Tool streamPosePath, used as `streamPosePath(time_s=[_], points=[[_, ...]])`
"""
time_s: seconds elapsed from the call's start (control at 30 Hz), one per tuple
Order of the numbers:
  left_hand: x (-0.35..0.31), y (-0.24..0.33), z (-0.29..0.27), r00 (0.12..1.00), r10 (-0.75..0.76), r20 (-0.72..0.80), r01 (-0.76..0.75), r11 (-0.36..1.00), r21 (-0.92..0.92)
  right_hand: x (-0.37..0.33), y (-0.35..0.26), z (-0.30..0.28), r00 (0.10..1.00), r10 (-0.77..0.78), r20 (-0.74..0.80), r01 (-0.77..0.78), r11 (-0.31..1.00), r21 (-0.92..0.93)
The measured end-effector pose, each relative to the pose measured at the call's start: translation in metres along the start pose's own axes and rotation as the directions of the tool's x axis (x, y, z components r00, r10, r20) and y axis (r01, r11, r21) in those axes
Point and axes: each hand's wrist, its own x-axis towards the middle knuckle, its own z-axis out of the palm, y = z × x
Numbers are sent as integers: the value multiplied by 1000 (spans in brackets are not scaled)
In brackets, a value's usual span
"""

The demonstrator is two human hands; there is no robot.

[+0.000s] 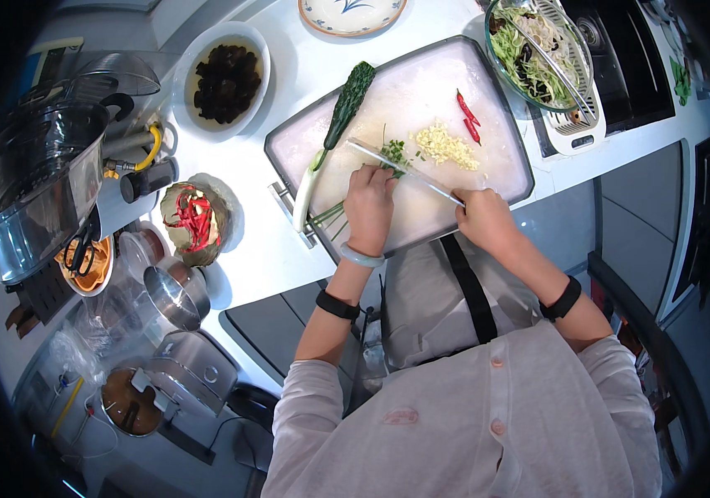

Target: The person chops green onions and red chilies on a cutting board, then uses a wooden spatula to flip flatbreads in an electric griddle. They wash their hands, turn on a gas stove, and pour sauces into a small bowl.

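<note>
Pale shirt (448,423); hands (484,217) on knife (407,172), green herbs (393,153).

We are in a kitchen. We know it by the cutting board (421,75) on the white bench (259,232), with minced garlic (446,148), red chilies (465,107) and a cucumber (349,106) on it and a kitchen knife (421,180) over it. Right of the board we see a black hob (641,95); to its left, a steel pot (48,207) and a wire strainer (127,75); lower than it, grey cabinet doors (637,207).

Pale buttoned shirt (446,415); black forearm bands (337,305); pale left-arm bangle (361,256).
</note>
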Motion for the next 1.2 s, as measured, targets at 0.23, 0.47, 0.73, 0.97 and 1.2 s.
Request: streamPosePath(time_s=[0.23, 0.47, 0.73, 0.97, 1.2], points=[[-7, -16, 10, 999, -31, 25, 29, 998, 50, -39, 1, -15, 996, 51, 77, -43, 993, -107], [-8, -12, 6, 998, 33, 60, -36, 998, 46, -13, 0, 10, 996, 74, 57, -67, 992, -111], [-14, -2, 2, 987, 159, -37, -159, 987, 18, -9, 1, 1, 1000, 21, 11, -21, 999, 42], [-17, -15, 6, 995, 91, 33, -94, 990, 110, -43, 7, -7, 1000, -23, 21, 24, 997, -75], [-15, -17, 3, 991, 125, 43, -127, 991, 43, -37, -1, 3, 992, 108, 68, -99, 987, -123]])
